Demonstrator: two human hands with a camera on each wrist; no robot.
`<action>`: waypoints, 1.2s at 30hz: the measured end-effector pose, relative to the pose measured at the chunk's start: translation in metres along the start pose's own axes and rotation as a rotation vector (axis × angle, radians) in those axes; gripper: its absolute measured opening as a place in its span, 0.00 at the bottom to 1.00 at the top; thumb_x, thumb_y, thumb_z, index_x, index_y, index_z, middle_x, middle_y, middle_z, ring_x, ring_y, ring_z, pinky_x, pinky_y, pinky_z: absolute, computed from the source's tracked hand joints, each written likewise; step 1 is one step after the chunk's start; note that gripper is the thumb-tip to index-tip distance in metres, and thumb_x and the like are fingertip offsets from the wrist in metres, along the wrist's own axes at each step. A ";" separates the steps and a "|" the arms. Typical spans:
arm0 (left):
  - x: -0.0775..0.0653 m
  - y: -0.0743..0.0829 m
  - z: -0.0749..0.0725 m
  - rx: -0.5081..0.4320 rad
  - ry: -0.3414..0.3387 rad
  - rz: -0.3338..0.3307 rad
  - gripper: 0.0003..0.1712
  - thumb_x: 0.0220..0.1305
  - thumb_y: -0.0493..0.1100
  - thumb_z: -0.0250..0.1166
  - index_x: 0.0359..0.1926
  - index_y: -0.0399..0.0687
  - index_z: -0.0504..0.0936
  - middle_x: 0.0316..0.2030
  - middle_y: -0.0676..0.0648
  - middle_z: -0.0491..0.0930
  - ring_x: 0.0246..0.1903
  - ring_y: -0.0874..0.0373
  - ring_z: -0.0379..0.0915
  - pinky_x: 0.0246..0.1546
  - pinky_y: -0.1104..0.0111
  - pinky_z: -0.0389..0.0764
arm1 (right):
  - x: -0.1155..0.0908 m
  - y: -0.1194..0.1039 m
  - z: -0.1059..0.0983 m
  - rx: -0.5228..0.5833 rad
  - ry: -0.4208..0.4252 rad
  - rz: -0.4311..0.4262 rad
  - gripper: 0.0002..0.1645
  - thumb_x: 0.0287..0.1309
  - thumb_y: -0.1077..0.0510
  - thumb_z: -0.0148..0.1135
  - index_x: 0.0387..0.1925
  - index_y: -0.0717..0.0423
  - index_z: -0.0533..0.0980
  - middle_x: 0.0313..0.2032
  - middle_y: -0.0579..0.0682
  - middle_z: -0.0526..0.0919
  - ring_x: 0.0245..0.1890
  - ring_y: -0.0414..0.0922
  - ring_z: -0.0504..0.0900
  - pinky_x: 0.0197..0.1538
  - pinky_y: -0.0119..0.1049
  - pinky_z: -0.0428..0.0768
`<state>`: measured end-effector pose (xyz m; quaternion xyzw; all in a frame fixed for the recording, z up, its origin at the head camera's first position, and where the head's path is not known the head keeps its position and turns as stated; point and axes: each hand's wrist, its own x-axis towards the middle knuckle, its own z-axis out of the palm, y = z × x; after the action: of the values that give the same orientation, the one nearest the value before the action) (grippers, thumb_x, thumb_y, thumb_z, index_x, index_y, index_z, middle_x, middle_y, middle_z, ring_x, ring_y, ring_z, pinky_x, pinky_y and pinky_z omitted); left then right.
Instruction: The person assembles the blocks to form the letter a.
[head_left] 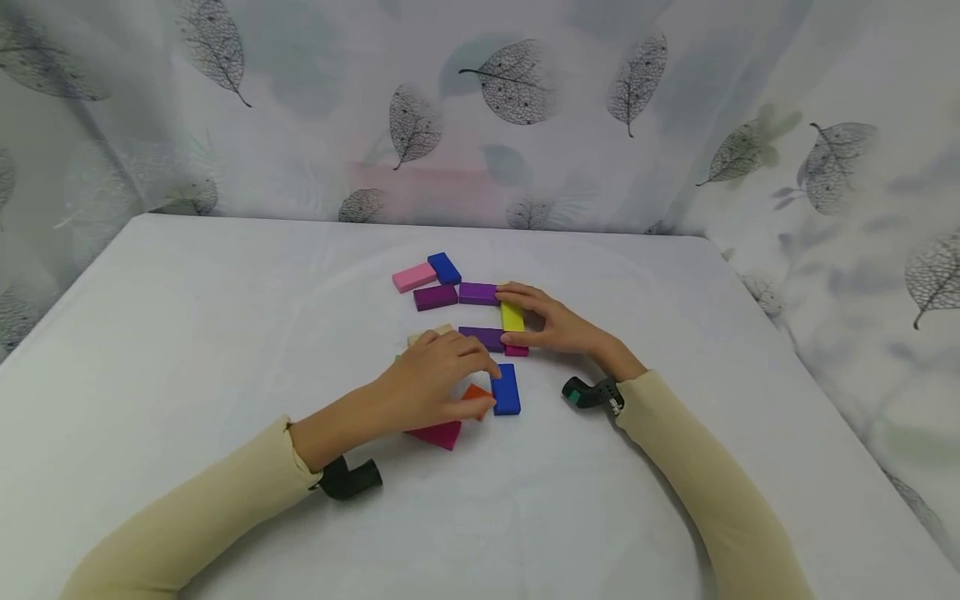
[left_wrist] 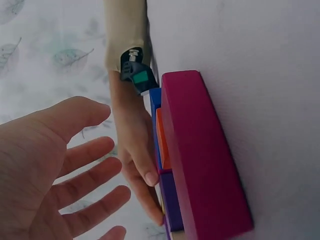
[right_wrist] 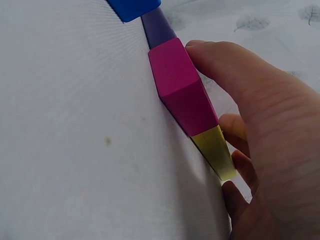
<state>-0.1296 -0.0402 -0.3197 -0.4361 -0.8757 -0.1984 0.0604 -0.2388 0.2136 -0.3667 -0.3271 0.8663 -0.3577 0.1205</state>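
Note:
My left hand (head_left: 435,379) hovers over the near blocks, thumb and fingers apart, nothing between them. Beneath and beside it lie a magenta block (head_left: 438,436), an orange block (head_left: 476,392), a blue block (head_left: 506,389) and a partly hidden cream block (head_left: 431,333). My right hand (head_left: 555,323) rests at the right end of the row. Its fingertips reach the upper purple block (head_left: 477,293) and the yellow block (head_left: 512,317). The right thumb lies by the lower purple block (head_left: 480,337), touching the top edge of a small magenta block (right_wrist: 185,90).
Farther back lie a pink block (head_left: 414,277), another blue block (head_left: 445,268) and a dark purple block (head_left: 435,297), close together. All sit on a white-covered table (head_left: 247,333). A leaf-print cloth (head_left: 300,125) hangs behind and at the sides. Each wrist wears a black camera.

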 end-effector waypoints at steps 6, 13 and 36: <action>0.010 -0.001 0.004 0.006 -0.105 -0.088 0.25 0.59 0.58 0.68 0.54 0.54 0.80 0.50 0.50 0.79 0.55 0.52 0.72 0.55 0.51 0.72 | -0.001 -0.001 0.000 -0.015 0.000 -0.015 0.42 0.60 0.56 0.67 0.72 0.56 0.61 0.74 0.54 0.54 0.75 0.53 0.48 0.72 0.59 0.49; 0.017 -0.001 0.011 -0.028 -0.213 -0.186 0.35 0.56 0.62 0.69 0.61 0.54 0.75 0.58 0.47 0.75 0.61 0.51 0.68 0.59 0.49 0.68 | 0.000 -0.001 -0.001 -0.003 0.004 -0.029 0.41 0.59 0.58 0.67 0.72 0.57 0.61 0.74 0.55 0.54 0.75 0.53 0.47 0.72 0.58 0.48; 0.034 0.004 0.023 -0.012 -0.232 -0.214 0.32 0.57 0.60 0.70 0.59 0.52 0.78 0.60 0.45 0.73 0.63 0.49 0.66 0.61 0.49 0.67 | 0.000 0.001 -0.001 -0.008 0.004 -0.051 0.41 0.60 0.58 0.67 0.72 0.57 0.61 0.74 0.54 0.55 0.75 0.52 0.46 0.73 0.56 0.46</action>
<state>-0.1456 -0.0034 -0.3302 -0.3607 -0.9171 -0.1570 -0.0653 -0.2398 0.2143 -0.3670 -0.3488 0.8594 -0.3578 0.1083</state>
